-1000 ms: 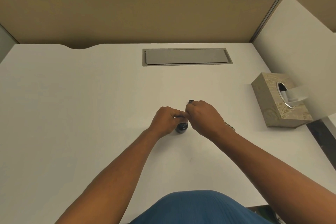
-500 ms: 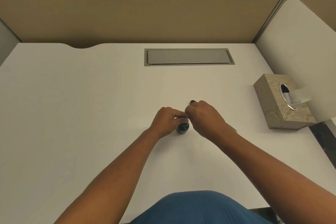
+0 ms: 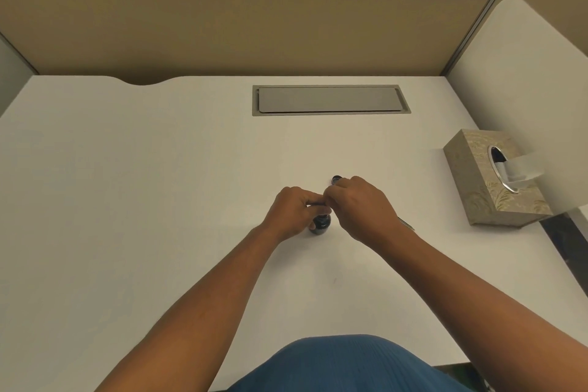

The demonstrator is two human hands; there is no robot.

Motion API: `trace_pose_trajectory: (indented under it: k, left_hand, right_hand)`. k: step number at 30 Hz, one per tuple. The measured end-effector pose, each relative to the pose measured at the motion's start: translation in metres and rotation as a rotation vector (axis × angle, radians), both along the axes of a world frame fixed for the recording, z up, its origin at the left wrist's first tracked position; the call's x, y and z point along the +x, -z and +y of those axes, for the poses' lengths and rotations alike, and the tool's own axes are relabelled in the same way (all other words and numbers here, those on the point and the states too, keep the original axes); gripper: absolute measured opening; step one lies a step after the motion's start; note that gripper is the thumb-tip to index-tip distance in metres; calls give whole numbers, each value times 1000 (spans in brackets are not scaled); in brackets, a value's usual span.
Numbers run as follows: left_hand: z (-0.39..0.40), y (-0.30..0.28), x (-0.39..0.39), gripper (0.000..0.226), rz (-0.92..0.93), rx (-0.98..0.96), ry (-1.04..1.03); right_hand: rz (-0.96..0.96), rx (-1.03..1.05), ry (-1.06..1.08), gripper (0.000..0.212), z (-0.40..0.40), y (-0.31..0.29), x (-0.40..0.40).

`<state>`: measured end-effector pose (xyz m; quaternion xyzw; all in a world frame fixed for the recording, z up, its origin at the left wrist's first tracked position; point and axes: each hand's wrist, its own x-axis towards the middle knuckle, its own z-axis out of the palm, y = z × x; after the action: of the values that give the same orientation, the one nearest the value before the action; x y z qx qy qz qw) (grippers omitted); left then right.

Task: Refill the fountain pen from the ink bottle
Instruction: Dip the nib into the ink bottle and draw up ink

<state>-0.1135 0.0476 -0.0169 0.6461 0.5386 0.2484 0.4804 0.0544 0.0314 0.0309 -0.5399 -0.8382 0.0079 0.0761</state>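
Ink bottle stands upright on the desk, near the middle of the top and somewhat toward the near edge. Small, dark, round; only its lower body shows, the mouth is hidden under the fingers.

Fountain pen: a thin dark sliver shows between the 2 hands, directly above the bottle. Its long axis cannot be read with certainty; it appears to run roughly left to right, level with the fingertips. Nib position relative to the ink is hidden.

Left hand sits on the bottle's left side, touching it, fingers curled and pinched on the pen part, thumb low along the glass. It looks to be steadying both. Forearm comes in from the near-left.

Right hand sits on the bottle's right side, fingertips meeting the left hand's over the mouth, closed in a pinch on the pen's other end. Wrist raised, knuckles up, forearm from the near-right.

Small dark cap lies on the desk just beyond the right hand, toward the far edge. A thin metallic piece pokes out behind the right wrist; what it is cannot be told.

Tissue box rests near the right edge, well apart.

Judgement: filling step in hand, both hands equally near; the coming move is straight down or a twist over the mouth.
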Motion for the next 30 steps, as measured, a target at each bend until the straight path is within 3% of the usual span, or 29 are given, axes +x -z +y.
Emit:
trace_pose_trajectory:
  k: [9, 14, 19, 23, 27, 30]
  left_hand:
    - [-3, -5, 3, 32, -49, -27, 16]
    - [-3, -2, 2, 15, -79, -49, -12]
    - [0, 0, 3, 15, -43, -47, 15]
    - [1, 3, 2, 13, -36, -24, 5]
    - [1, 4, 1, 14, -32, -26, 13]
    - [-1, 5, 0, 11, -59, -42, -7]
  right_hand:
    - [-49, 35, 146, 32, -2, 2, -6]
    - [98, -58, 78, 23, -3, 1, -1]
    - [29, -13, 59, 9, -5, 6, 2]
    - [23, 41, 60, 9, -5, 7, -2]
    - [-13, 38, 72, 29, -2, 6, -2]
    - [13, 5, 61, 23, -2, 6, -1]
